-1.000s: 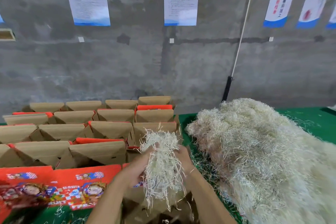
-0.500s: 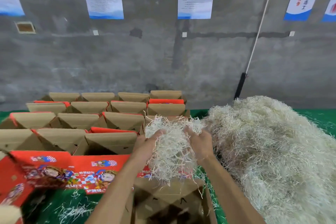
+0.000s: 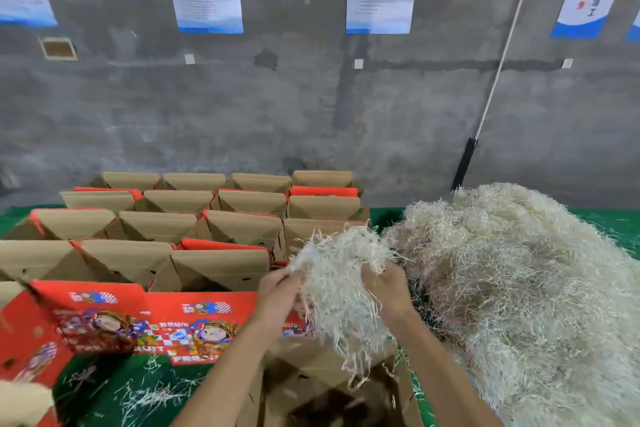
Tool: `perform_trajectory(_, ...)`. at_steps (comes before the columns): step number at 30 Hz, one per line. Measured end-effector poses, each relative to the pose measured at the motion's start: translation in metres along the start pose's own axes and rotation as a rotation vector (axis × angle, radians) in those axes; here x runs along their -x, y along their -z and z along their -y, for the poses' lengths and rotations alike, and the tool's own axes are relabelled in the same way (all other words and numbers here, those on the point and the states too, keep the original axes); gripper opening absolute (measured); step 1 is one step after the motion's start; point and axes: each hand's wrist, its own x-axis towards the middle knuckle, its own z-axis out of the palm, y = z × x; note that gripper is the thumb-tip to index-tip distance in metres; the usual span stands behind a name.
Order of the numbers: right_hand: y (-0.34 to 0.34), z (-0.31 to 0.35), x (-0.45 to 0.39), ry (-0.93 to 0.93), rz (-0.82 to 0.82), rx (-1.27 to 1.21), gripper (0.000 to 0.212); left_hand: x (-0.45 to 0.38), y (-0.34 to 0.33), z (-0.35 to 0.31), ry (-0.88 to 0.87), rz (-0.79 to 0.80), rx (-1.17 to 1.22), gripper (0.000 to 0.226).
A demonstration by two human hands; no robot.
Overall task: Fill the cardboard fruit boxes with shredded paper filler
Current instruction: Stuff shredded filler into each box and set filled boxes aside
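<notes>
Both hands hold one clump of pale shredded paper in the air. My left hand grips its left side and my right hand grips its right side. Strands hang down from it over an open brown cardboard box right below, whose inside looks dark. A big heap of the same shredded paper lies on the green table to the right of my hands.
Several open fruit boxes with brown flaps and red printed sides stand in rows at the left and behind. A red printed box side faces me. Loose shreds lie on the green table. A grey concrete wall rises behind.
The clump has spread wider between my hands, which have moved apart. The camera view has turned left and tilted down, showing more of the near box.
</notes>
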Motion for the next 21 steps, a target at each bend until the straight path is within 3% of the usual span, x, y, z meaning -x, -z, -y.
perform_trajectory(2,0.017,-0.001,-0.005,0.029,-0.088,0.009,0.031,-0.004,0.026,-0.011,0.019,-0.032,0.171,0.05)
perform_trajectory(4,0.023,-0.001,-0.003,0.014,-0.162,-0.048,0.022,-0.006,0.038,-0.014,0.005,-0.056,0.275,0.065)
perform_trajectory(6,0.018,-0.004,-0.003,-0.069,-0.179,-0.11,0.052,0.0,0.03,-0.014,0.036,-0.013,0.285,0.082)
perform_trajectory(7,0.009,-0.011,0.0,-0.058,-0.115,-0.131,0.031,0.008,0.015,-0.016,0.066,0.06,0.226,0.091)
perform_trajectory(9,-0.017,-0.01,0.014,-0.039,0.07,-0.121,0.045,0.026,-0.023,-0.01,0.114,0.146,0.02,0.104)
perform_trajectory(10,-0.03,-0.006,0.021,-0.054,0.152,-0.134,0.052,0.029,-0.04,-0.003,0.068,0.131,-0.09,0.096)
perform_trajectory(12,-0.039,-0.01,0.02,-0.153,0.139,-0.157,0.057,0.028,-0.052,0.006,-0.058,0.007,-0.282,0.049)
perform_trajectory(16,-0.003,-0.019,0.009,-0.221,-0.072,-0.192,0.056,0.011,-0.02,-0.006,0.031,-0.107,-0.176,0.051)
perform_trajectory(21,0.027,-0.028,-0.002,-0.201,-0.168,-0.324,0.04,0.004,0.015,-0.009,0.125,-0.162,-0.004,0.057)
